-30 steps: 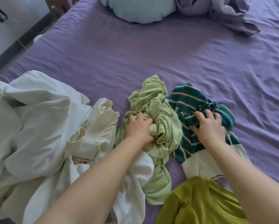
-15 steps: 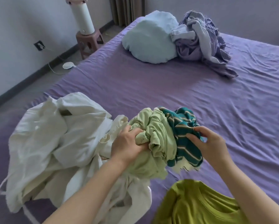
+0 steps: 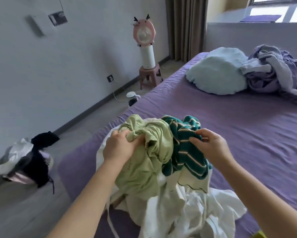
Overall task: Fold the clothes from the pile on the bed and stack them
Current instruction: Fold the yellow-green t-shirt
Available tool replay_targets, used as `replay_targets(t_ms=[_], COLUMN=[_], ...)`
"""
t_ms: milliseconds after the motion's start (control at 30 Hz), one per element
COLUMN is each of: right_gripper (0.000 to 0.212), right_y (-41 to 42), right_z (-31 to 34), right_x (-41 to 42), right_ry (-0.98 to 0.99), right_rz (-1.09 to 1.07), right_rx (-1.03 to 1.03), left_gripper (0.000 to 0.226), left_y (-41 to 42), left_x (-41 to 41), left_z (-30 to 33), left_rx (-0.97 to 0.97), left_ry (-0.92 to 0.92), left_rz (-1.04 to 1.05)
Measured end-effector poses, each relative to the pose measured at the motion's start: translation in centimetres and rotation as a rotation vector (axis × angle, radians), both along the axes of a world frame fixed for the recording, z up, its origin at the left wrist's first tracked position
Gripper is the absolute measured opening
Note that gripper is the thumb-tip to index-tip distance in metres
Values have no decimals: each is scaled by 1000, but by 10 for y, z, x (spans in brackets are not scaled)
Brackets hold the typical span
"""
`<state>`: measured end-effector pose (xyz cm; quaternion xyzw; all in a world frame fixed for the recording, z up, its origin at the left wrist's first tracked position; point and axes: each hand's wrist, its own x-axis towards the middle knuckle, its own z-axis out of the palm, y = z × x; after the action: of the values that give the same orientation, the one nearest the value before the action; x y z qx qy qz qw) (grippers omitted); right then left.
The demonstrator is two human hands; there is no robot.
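Note:
My left hand (image 3: 120,148) grips a crumpled light green garment (image 3: 144,169), lifted above the bed (image 3: 247,134). My right hand (image 3: 211,146) pinches a teal striped garment (image 3: 183,150) with a cream hem, bunched against the green one. Both hang over a heap of white clothes (image 3: 187,212) lying on the purple sheet near the bed's front edge. A sliver of a yellow-green garment (image 3: 259,235) shows at the bottom right.
A pale blue pillow (image 3: 216,73) and a rumpled purple blanket (image 3: 273,73) lie at the bed's head. Dark and light clothes (image 3: 29,160) lie on the floor at left. A pink fan (image 3: 145,42) stands on a stool by the wall, a kettle (image 3: 132,97) beside the bed.
Both hands have lifted the green and striped garments up off the sheet and carried them left over the white heap. The view has swung up and leftward.

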<state>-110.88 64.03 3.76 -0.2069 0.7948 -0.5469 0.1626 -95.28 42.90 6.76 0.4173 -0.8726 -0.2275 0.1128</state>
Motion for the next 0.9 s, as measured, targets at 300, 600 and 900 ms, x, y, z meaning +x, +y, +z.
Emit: replay_targets(t_ms=[300, 600, 900], right_gripper=[36, 91, 19], right_y=[-14, 98, 55], right_z=[-103, -211, -220], right_x=[35, 105, 126], right_ry=[53, -265, -308], right_rz=[266, 110, -264], right_rx=[443, 890, 380], left_gripper=[76, 69, 62], left_y=[8, 118, 158], left_x=[19, 81, 68], left_z=[-100, -207, -207], left_rx=[440, 354, 321], left_ry=[6, -326, -176], left_rz=[-210, -219, -263])
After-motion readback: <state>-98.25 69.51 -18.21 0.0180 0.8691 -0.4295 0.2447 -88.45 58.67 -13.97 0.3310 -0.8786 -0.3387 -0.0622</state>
